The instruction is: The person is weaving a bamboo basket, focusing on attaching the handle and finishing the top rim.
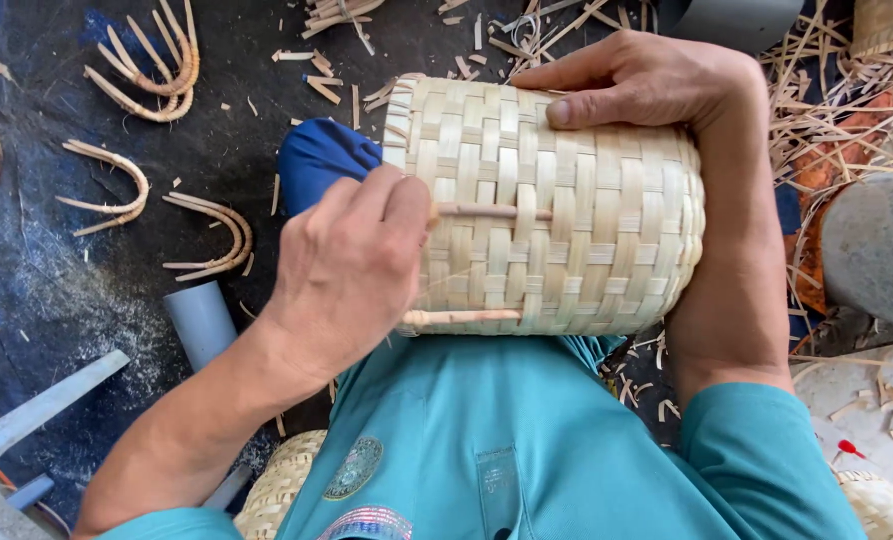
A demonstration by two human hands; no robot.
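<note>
**Both hands on a woven basket held in the lap**

From the head camera I see a pale cylindrical basket of woven bamboo strips point(557, 210) lying on its side across my lap, against my teal shirt point(507, 440). My left hand point(352, 265) is closed at the basket's open end, fingers pinched on a thin tan cane rod point(492, 211) threaded into the weave. My right hand point(647, 85) wraps over the far side, thumb pressed flat on the strips, forearm along the basket's base. Curved cane pieces point(157, 75) lie on the dark ground sheet point(57, 280) to my left; bamboo shavings point(827, 110) are scattered right.
</note>
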